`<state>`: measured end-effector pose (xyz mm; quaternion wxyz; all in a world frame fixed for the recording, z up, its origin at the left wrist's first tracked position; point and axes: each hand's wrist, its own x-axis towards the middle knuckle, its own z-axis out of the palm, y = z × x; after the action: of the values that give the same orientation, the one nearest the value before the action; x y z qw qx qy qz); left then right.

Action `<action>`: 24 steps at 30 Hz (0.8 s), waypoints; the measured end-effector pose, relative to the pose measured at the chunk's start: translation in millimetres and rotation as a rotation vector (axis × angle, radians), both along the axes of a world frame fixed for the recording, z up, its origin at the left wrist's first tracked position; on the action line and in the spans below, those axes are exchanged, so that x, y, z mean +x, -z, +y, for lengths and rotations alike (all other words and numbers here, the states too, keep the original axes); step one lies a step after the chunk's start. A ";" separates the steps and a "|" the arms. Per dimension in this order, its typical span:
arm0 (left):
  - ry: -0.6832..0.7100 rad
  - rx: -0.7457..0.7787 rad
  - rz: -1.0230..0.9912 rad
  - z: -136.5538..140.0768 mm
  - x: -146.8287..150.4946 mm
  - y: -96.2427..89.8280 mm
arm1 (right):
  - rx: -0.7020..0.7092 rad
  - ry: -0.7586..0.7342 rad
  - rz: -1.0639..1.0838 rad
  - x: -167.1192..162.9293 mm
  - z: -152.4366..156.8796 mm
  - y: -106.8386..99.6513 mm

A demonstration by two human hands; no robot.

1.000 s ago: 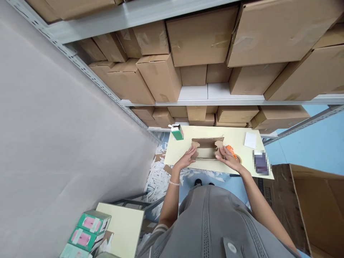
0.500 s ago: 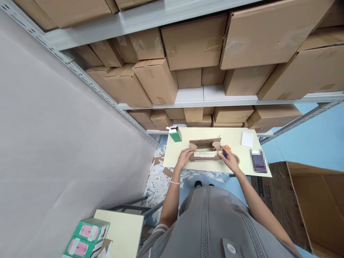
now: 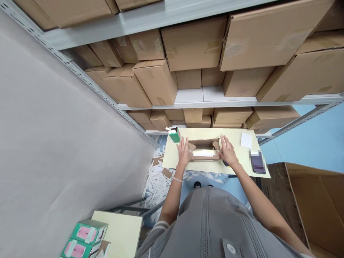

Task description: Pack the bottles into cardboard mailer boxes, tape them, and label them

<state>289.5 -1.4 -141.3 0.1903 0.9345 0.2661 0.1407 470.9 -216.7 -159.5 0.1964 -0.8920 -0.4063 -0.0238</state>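
A small open cardboard box [image 3: 204, 157] lies on the pale yellow table [image 3: 172, 157], its inside facing up and a whitish strip along its near side. My left hand [image 3: 184, 153] rests at the box's left end, fingers stretched out and pointing away from me. At the right end is my right hand [image 3: 228, 152], fingers extended and the thumb side against the box. Under the right hand, a roll of tape is mostly hidden; only a dark edge and a bit of yellow show.
A green and white carton [image 3: 174, 135] stands at the table's back left. To the right lie a white card [image 3: 246, 140] and a blurred dark item [image 3: 257, 162]. Shelves of cardboard boxes [image 3: 195, 44] rise behind. A large open carton [image 3: 314, 200] sits at lower right.
Both hands have shifted from the near corners of the box to its two ends, fingers now straightened. The near edge, pinched before, is released. The tape roll is now largely covered.
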 end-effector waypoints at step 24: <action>0.118 0.107 0.038 -17.0 -6.4 10.5 | 0.083 -0.023 0.008 -8.8 -14.1 23.5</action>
<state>283.1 -18.5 -151.8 0.1430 0.9598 0.2064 0.1256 462.1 -230.8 -182.9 0.2350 -0.8786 -0.4143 -0.0349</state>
